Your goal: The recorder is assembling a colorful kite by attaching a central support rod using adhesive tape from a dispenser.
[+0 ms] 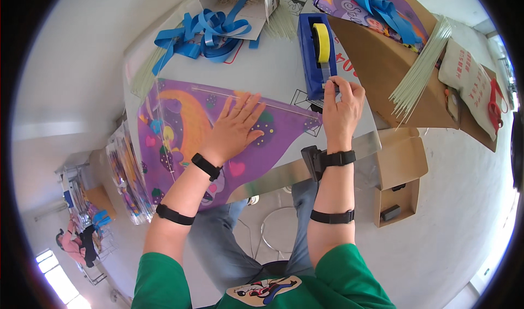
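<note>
the left hand (236, 124) is laid flat, fingers spread, on a purple printed kite sheet (185, 134) that is spread over the white surface (273, 71). a thin pale rod (256, 102) is seen along the sheet's upper edge, just past the fingertips. the right hand (343, 106) is pinched together on the tape end at the front of a blue tape dispenser (312, 55) holding a yellow roll (321, 41). blue ribbons (202, 36) are heaped farther back, and pale sticks (417, 77) lie on a cardboard box (382, 63) to the right.
</note>
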A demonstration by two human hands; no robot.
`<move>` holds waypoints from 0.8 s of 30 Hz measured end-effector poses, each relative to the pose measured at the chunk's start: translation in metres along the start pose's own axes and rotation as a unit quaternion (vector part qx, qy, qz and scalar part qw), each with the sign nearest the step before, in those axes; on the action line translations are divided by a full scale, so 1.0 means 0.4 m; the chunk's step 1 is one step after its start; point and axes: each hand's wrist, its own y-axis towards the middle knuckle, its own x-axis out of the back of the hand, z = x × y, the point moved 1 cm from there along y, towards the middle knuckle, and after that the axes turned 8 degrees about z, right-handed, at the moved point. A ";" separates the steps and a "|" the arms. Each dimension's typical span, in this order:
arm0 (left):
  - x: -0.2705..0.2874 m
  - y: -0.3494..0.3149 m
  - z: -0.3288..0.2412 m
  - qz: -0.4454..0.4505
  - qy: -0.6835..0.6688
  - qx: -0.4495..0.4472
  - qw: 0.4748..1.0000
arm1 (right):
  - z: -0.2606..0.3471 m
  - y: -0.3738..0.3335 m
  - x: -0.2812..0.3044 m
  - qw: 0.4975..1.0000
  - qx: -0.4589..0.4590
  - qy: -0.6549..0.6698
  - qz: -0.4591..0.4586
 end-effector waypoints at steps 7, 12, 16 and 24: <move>0.078 0.069 -0.094 -0.051 -0.041 -0.054 0.996 | 0.001 0.000 -0.011 0.923 -0.207 0.326 0.017; 0.097 0.166 -0.172 -0.102 -0.105 -0.084 0.986 | -0.020 -0.010 -0.024 0.849 -0.224 0.479 -0.015; 0.091 0.200 -0.187 -0.131 -0.144 -0.091 0.977 | -0.005 -0.042 -0.031 0.856 -0.236 0.458 -0.035; 0.090 0.216 -0.187 -0.183 -0.210 -0.089 0.956 | 0.013 -0.105 -0.022 0.787 -0.295 0.540 -0.046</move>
